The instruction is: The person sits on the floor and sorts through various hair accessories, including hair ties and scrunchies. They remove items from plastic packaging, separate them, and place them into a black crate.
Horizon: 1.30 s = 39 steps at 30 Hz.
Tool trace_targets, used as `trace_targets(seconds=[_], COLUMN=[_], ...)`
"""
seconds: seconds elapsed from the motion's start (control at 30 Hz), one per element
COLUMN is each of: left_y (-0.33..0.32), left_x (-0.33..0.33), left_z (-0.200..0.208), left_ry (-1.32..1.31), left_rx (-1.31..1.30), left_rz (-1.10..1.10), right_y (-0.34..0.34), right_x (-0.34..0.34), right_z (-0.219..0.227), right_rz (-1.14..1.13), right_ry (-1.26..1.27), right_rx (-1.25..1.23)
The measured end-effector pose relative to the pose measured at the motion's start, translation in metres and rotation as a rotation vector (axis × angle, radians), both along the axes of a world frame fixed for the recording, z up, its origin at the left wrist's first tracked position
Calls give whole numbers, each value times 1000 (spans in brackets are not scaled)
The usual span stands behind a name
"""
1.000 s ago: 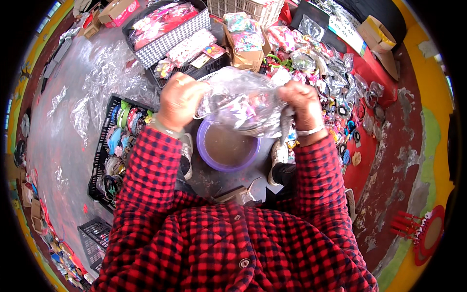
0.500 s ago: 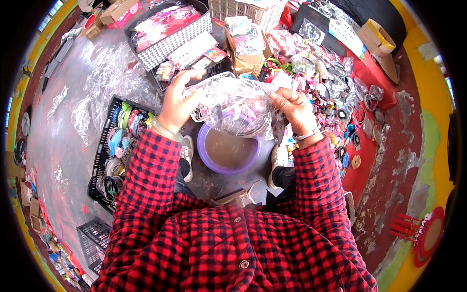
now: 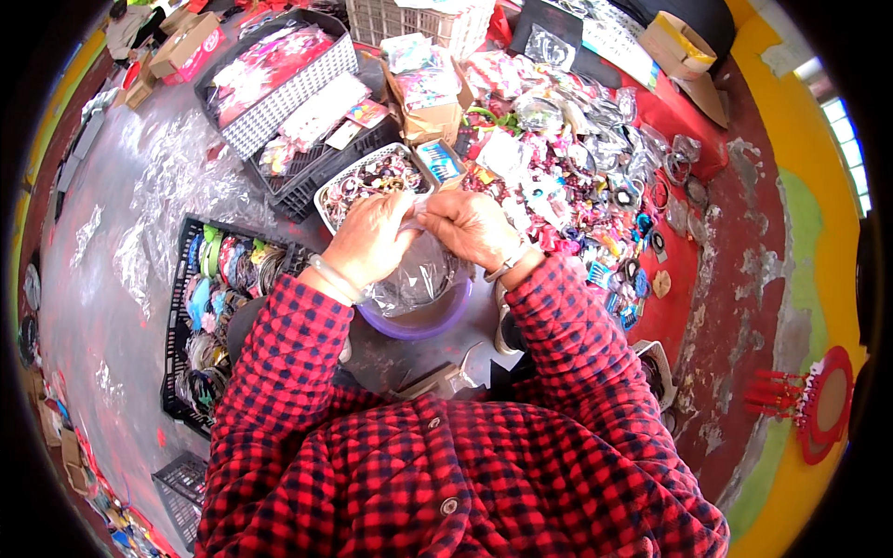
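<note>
A clear plastic bag (image 3: pixel 416 282) hangs below my hands, its top gathered between them. My left hand (image 3: pixel 374 240) pinches the gathered top with closed fingers. Close against it, my right hand (image 3: pixel 471 229) is closed on the same top, its fingertips touching the left ones. Dark, ring-like contents show faintly through the film; their kind I cannot make out. Under the bag stands a purple basin (image 3: pixel 426 329), partly hidden by it. Just beyond my hands, a white basket (image 3: pixel 325 206) holds many small, mixed-colour pieces.
On the left, a black crate (image 3: pixel 175 353) holds headbands and hair accessories. An open cardboard box (image 3: pixel 433 124) and stacked crates (image 3: pixel 288 88) stand ahead. Bagged accessories (image 3: pixel 558 167) are heaped on a red cloth (image 3: pixel 677 298) at the right. Loose plastic film (image 3: pixel 177 177) lies on the floor.
My hands have come together from opposite sides of the bag and moved slightly nearer. The bag's top, spread wide before, is now bunched between my fingers. The view has shifted a little.
</note>
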State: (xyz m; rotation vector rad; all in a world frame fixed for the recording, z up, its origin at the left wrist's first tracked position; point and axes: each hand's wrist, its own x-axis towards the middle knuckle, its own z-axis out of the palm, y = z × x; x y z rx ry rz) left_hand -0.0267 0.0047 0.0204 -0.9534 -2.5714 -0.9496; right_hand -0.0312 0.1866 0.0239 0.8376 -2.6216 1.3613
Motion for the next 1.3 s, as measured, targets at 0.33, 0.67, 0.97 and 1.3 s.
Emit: trace_targets(seconds=[0.33,0.67,0.97,1.3], left_y=[-1,-35,-53,-84], left_x=[-1,-4,-28,-34], left_z=[22,12,12,21], left_ry=[201,381,-417,-261], left_rx=[70,263,1417,1547], left_rz=[-106,144,212,437], right_y=[-1,43,68,50], right_x=[10,-8,-19,-18], right_z=[17,19,40,34], right_rz=[-99,-287,-415,-338], right_ry=[-504,-554,-420,-398], right_rx=[-514,-1328,-1255,-921])
